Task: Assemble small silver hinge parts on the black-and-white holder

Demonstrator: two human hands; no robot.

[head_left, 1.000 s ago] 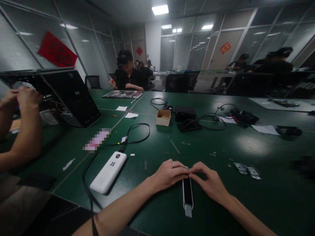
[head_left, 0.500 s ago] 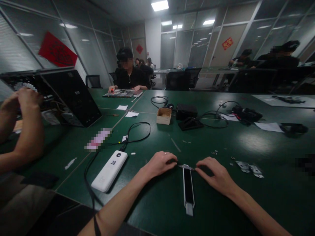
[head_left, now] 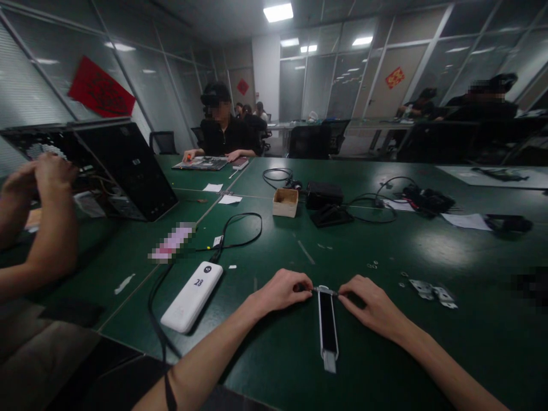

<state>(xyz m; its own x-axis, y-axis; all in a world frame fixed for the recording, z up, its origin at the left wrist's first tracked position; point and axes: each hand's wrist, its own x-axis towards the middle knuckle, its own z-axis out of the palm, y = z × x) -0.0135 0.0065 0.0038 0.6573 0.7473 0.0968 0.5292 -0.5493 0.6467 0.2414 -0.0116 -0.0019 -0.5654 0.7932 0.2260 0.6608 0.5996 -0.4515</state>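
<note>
A long, narrow strip-like piece with a black face and pale edges (head_left: 327, 328) lies on the green table in front of me, its grey tab (head_left: 329, 362) towards me. Across its far end runs a thin dark rod (head_left: 317, 289), small and partly covered by fingertips. My left hand (head_left: 286, 290) is closed in a pinch on the rod's left end. On the other side, my right hand (head_left: 371, 299) pinches the right end between thumb and fingers. Exactly what kind of part the rod is cannot be made out.
A white power bank (head_left: 192, 297) marked 28 lies left, with a black cable (head_left: 156, 308). Metal brackets (head_left: 432, 293) and small rings sit right. Beyond are a small box (head_left: 285, 202) and black devices (head_left: 325, 197). Another person's arm (head_left: 55, 222) works at a computer case (head_left: 128, 165).
My left hand has shifted slightly right, nearer the strip-like piece. My right hand has edged slightly left. Across the table, a person's hand has moved a little left.
</note>
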